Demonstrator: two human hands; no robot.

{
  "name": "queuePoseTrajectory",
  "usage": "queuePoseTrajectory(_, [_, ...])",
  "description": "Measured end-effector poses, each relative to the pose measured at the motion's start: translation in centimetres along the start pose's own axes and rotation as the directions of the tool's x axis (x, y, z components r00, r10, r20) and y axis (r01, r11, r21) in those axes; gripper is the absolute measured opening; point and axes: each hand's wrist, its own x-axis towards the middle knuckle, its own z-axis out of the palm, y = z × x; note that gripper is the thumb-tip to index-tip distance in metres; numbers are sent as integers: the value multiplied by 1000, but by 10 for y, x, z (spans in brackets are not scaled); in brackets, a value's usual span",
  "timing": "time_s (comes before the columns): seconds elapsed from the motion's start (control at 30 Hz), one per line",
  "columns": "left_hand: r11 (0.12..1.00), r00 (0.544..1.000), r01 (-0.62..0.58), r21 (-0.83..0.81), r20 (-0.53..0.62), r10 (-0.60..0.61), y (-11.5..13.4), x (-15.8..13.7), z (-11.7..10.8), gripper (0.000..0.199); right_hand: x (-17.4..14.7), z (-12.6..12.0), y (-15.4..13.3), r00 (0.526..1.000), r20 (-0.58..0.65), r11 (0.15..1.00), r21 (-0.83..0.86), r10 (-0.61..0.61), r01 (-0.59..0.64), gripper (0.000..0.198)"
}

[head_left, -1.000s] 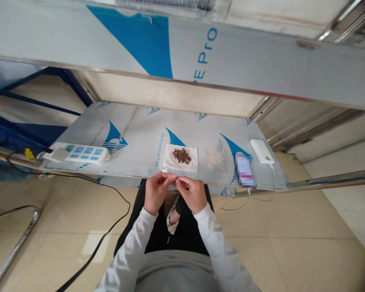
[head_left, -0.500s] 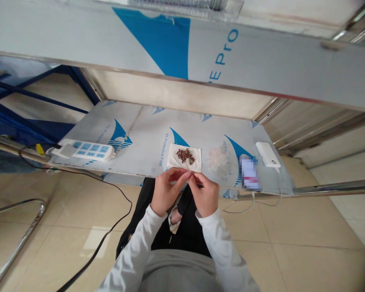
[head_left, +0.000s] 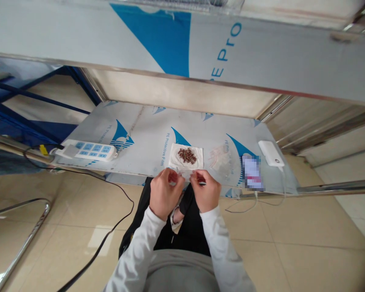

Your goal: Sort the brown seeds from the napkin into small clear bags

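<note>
My left hand and my right hand are side by side at the front edge of the shelf, a small gap between them. Thumb and fingers are pinched together on each. A faint translucent bit shows at the fingertips, too thin and blurred to name. Just beyond them lies a folded white tissue bearing a heap of small brown pieces. Right of the tissue are small clear plastic bags, some with pinkish edges.
A white power strip sits at the left of the film-covered shelf. On the right are a phone and a white power bank with a cable. An upper shelf overhangs the back. A black cord crosses the floor.
My hands have moved apart from touching fingertips to a small gap. The small whitish thing that stuck up at the fingertips no longer shows there. The view has shifted slightly.
</note>
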Motion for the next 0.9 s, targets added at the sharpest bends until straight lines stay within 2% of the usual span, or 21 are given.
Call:
queuePoseTrajectory(0.1, [995,999,-6,-95,33,9,6,6,-8,9,3,-7,-8,971,200,963,257,-135,81,40])
queuePoseTrajectory(0.2, [980,993,24,-197,118,-1,8,9,-12,13,7,-13,-10,886,370,888,450,-280,94,49])
queuePoseTrajectory(0.27, [970,989,52,-236,147,-17,7,9,-11,15,10,-14,-8,857,419,872,485,-300,68,56])
queuePoseTrajectory(0.37, [952,981,80,-296,194,-22,4,8,-9,16,13,-14,-2,858,446,881,473,-256,17,73])
queuePoseTrajectory(0.5, [961,975,87,-264,218,-29,0,9,-11,16,13,-11,8,873,445,869,492,-201,-50,63])
queuePoseTrajectory(0.67, [981,967,68,-180,254,-21,-3,12,-13,16,8,-2,19,864,473,787,594,-173,-167,64])
queuePoseTrajectory(0.73, [982,965,68,-174,261,-21,-5,13,-13,17,7,1,21,860,481,761,619,-171,-195,58])
queuePoseTrajectory(0.83, [983,971,80,-167,235,-39,-6,14,-13,17,7,4,21,863,485,732,639,-143,-237,44])
queuePoseTrajectory(0.9, [980,978,90,-176,204,-53,-6,15,-13,18,8,6,19,860,498,718,639,-114,-275,41])
